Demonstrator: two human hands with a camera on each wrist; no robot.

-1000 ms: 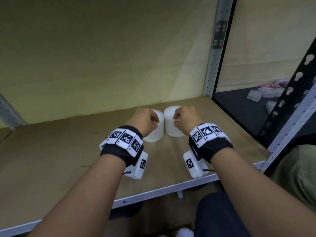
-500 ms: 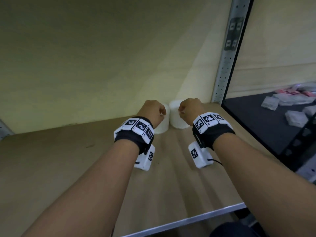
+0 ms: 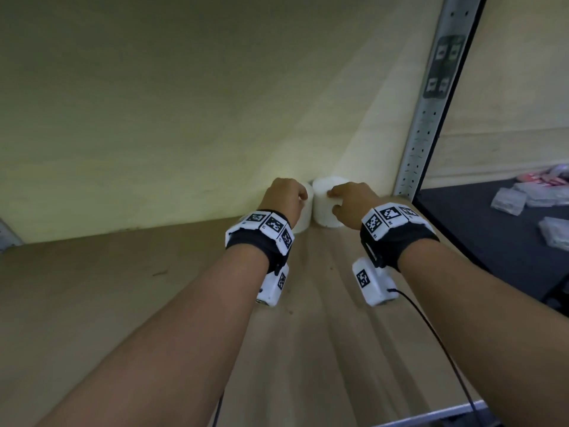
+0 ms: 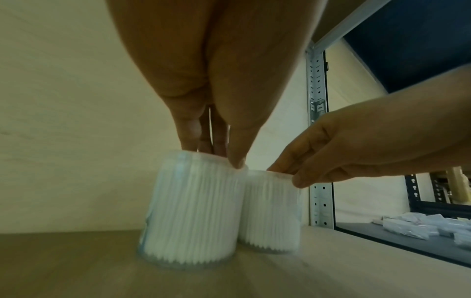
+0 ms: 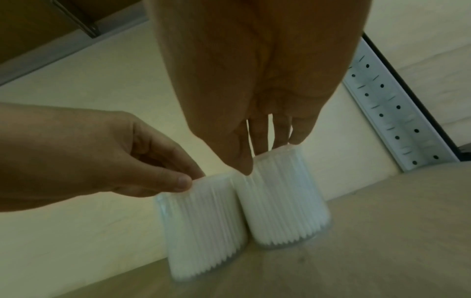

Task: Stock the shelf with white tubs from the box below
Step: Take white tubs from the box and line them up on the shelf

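Note:
Two white tubs stand upright and touching in the shelf's back right corner, against the back panel. My left hand pinches the top rim of the left tub from above; the left wrist view shows thumb and fingers of the left hand on the left tub. My right hand holds the right tub the same way. In the right wrist view the right hand grips the rim of the right tub, beside the left tub. The box is out of view.
The brown shelf board stretches bare to the left and front. A perforated metal upright bounds the right side just past the tubs. Beyond it, a dark shelf carries several clear packets. The pale back panel stands behind.
Both hands have carried the two tubs from mid-shelf back to the rear right corner, arms stretching forward. The grips on the rims look unchanged.

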